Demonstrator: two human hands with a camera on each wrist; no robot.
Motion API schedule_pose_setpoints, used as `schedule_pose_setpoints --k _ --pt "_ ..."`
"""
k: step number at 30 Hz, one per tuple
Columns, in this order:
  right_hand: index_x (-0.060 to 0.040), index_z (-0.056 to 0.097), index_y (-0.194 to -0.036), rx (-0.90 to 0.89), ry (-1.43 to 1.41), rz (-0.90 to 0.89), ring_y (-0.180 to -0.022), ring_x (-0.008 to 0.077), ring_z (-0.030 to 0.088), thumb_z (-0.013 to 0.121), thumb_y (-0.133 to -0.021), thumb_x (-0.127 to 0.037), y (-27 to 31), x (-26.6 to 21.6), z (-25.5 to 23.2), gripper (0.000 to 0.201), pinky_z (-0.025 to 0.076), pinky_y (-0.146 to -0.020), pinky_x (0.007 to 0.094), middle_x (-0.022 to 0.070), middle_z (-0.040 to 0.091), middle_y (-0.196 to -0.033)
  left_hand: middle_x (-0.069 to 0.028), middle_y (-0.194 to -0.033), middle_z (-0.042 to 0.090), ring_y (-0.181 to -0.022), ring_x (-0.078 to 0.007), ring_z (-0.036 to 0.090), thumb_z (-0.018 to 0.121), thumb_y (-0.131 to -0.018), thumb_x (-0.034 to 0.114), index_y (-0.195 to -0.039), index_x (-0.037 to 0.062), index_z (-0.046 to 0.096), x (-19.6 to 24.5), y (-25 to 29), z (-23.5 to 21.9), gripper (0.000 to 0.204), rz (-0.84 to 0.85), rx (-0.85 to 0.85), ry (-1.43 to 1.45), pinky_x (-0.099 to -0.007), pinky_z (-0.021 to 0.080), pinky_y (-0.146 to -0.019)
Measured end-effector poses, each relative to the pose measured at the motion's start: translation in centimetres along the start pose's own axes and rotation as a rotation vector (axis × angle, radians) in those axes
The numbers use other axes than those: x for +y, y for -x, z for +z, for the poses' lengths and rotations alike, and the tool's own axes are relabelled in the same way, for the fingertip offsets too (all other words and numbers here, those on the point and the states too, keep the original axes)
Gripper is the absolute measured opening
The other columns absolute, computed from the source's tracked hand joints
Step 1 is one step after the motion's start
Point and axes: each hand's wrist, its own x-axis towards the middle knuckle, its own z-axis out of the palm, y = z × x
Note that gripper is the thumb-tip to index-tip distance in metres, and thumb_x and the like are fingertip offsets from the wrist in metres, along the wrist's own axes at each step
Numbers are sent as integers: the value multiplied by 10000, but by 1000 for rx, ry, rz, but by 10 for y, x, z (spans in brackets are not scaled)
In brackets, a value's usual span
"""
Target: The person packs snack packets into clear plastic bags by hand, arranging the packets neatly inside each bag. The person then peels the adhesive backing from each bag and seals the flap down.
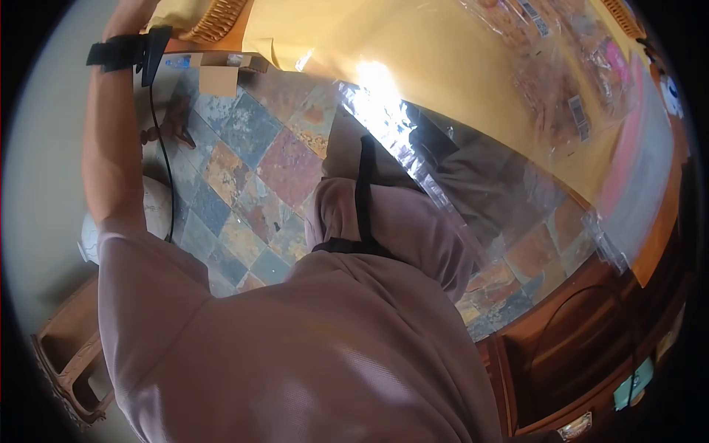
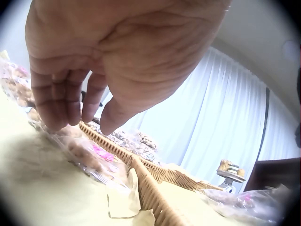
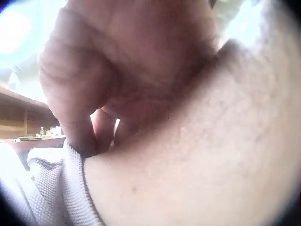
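In the left wrist view my left hand (image 2: pixel 117 56) reaches down over a clear packet of brown pieces with a pink label (image 2: pixel 89 155). Its fingers bend loosely, with a gap between them and the thumb; fingertips overlap the packet's far end, and whether they touch it I cannot tell. The head view shows only the forearm and black wrist strap (image 1: pixel 122 52), the hand being cut off at the top. My right hand (image 3: pixel 127 61) appears only in the right wrist view, fingers bent down against bare skin beside a knitted fabric edge (image 3: pixel 77 179); the fingertips are hidden.
A wicker basket edge (image 2: pixel 153 197) runs beside the packet, with more packets (image 2: pixel 249 205) beyond. The head view shows a yellow-covered surface (image 1: pixel 436 66) bearing clear packets (image 1: pixel 546 88), a clear plastic sheet hanging off its edge, a cardboard box (image 1: pixel 218 80) and a tiled floor (image 1: pixel 284 170).
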Motion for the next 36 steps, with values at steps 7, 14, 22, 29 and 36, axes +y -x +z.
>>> schedule_pose_setpoints --k 7,14,22,29,36 --pt "35 688 -1033 -29 21 -38 -819 272 677 626 -978 -163 3 -14 -19 215 526 -700 358 188 680 -1004 -60 -1072 724 -971 -120 662 666 -998 309 -1245 -42 676 -56 -4 -33 429 -173 -53 -144 -310 533 -870" --pt "33 686 -1037 -227 120 -70 -826 270 678 627 -976 -167 -35 -45 -72 217 528 -706 359 187 680 -1011 -21 -944 686 -823 -102 604 668 -990 282 -1164 -34 703 -85 21 -61 362 -244 -13 -63 -287 510 -753" --pt "31 684 -1041 -558 247 -95 -833 267 679 628 -973 -171 -117 -96 -127 220 530 -714 360 186 680 -1019 -50 -844 683 -788 -108 613 686 -950 179 -1039 -84 691 -78 54 -72 278 -267 175 14 -292 512 -730" --pt "29 683 -1044 -678 239 -90 -840 265 680 629 -971 -175 -148 -109 -137 223 531 -720 361 186 680 -1026 -94 -875 717 -804 -147 648 678 -918 141 -1016 -86 698 -75 74 -79 249 -294 209 15 -315 522 -745" --pt "27 681 -1048 -639 282 -20 -846 262 681 630 -968 -178 -128 -148 -123 226 533 -727 362 185 680 -1034 -69 -843 692 -766 -127 615 660 -929 142 -1019 -80 700 -75 81 -84 243 -305 204 20 -299 501 -714"
